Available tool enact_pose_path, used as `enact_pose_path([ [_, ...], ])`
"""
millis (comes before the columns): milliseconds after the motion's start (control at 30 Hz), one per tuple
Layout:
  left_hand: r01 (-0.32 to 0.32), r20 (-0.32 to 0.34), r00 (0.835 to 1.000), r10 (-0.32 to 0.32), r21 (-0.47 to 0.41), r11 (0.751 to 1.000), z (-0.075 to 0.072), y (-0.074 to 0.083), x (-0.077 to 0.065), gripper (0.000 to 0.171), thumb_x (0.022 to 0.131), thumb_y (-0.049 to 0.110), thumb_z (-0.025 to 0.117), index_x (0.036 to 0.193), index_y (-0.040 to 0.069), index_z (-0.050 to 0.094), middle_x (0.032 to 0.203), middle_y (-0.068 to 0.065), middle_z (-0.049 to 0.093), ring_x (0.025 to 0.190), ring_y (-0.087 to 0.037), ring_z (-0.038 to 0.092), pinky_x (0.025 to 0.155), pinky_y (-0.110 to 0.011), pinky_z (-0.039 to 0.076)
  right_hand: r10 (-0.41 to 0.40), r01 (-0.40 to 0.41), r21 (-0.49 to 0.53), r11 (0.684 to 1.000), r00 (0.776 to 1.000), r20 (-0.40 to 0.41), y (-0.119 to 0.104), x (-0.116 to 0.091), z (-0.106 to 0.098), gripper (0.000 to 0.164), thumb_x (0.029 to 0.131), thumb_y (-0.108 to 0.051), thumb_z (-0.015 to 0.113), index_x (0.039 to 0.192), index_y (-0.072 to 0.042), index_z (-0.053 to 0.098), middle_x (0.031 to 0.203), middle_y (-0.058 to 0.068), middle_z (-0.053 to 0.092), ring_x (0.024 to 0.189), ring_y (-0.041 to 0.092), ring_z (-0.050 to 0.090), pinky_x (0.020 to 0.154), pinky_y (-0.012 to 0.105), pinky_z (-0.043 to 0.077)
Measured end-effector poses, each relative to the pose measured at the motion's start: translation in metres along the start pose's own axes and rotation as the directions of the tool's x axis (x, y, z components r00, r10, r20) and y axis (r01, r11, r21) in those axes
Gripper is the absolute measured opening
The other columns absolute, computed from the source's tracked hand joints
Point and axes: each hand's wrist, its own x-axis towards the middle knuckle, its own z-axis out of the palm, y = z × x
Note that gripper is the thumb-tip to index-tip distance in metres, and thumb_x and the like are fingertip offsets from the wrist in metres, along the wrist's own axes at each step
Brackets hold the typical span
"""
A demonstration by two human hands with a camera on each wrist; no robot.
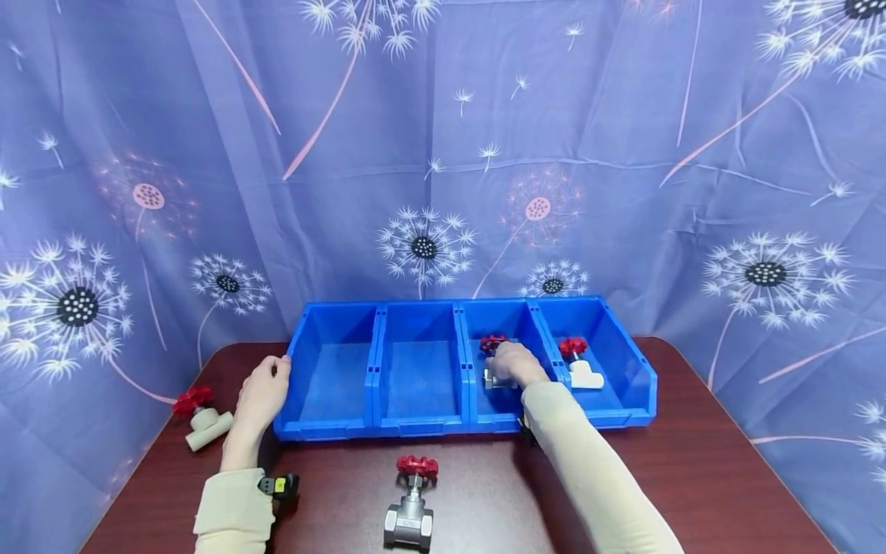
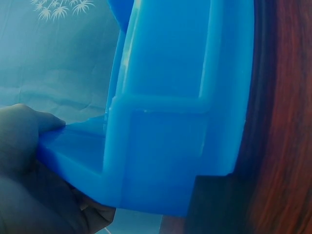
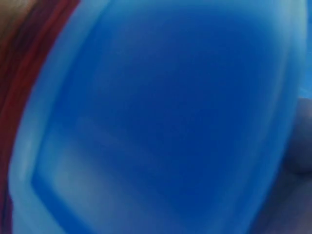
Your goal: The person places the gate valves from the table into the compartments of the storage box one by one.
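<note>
Our right grip [image 1: 514, 363] clasps a steel valve [image 1: 490, 379] in the third bin [image 1: 494, 420], our left grip [image 1: 264, 391] the tray [image 1: 325, 429]; with the white valve [image 1: 587, 376] binned, front valve [image 1: 409, 523] and left valve [image 1: 208, 428] outside, we're perhaps halfway.

Red-handled metal valve [image 1: 494, 343], blue bin [image 1: 422, 425]
The right hand [image 1: 516, 364] held it in the third compartment from left; the left hand [image 1: 264, 393] gripped the bin's end.
</note>
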Motion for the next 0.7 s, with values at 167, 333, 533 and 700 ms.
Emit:
enact_pose_path([
  [167,-0.001,0.001,1.000,0.001,-0.005,1.000,-0.0003,0.0007,-0.0018,0.052,0.104,0.048,0.028,0.108,0.003,0.053,0.103,-0.023,0.057,0.097,-0.040,0.052,0.076,-0.049,0.038,0.007,-0.007,0.013,1.000,1.000,-0.003,0.0009,0.0006,0.0022,0.034,0.099,-0.034,0.054,0.079,-0.008,0.063,0.081,0.011,0.061,0.071,0.026,0.060,0.068,0.041,0.050],
  [333,-0.006,-0.005,1.000,0.006,-0.003,1.000,-0.0005,-0.0001,-0.0017,0.053,0.104,0.048,0.028,0.110,0.002,0.053,0.107,-0.024,0.058,0.099,-0.040,0.052,0.078,-0.051,0.038,0.005,-0.005,0.018,1.000,1.000,-0.028,0.0012,0.0009,0.0041,0.033,0.098,-0.034,0.055,0.080,-0.007,0.063,0.082,0.012,0.060,0.072,0.027,0.059,0.069,0.042,0.050],
  [533,-0.003,-0.002,1.000,0.003,-0.005,1.000,0.0000,0.0000,-0.0014,0.052,0.104,0.048,0.028,0.110,0.003,0.054,0.101,-0.021,0.057,0.097,-0.040,0.052,0.076,-0.049,0.038,0.012,-0.008,0.050,0.999,0.997,-0.079,0.0030,0.0003,0.0065,0.030,0.095,-0.032,0.057,0.090,-0.003,0.064,0.089,0.015,0.060,0.078,0.030,0.058,0.075,0.046,0.049],
  [700,-0.002,-0.011,1.000,0.002,-0.006,1.000,0.0011,-0.0014,-0.0008,0.051,0.104,0.049,0.029,0.107,0.004,0.053,0.095,-0.019,0.056,0.095,-0.039,0.052,0.075,-0.048,0.038,0.000,0.006,0.058,0.998,0.995,-0.104,0.0027,-0.0008,0.0073,0.030,0.096,-0.030,0.057,0.088,-0.002,0.064,0.086,0.015,0.060,0.078,0.030,0.058,0.075,0.046,0.049],
])
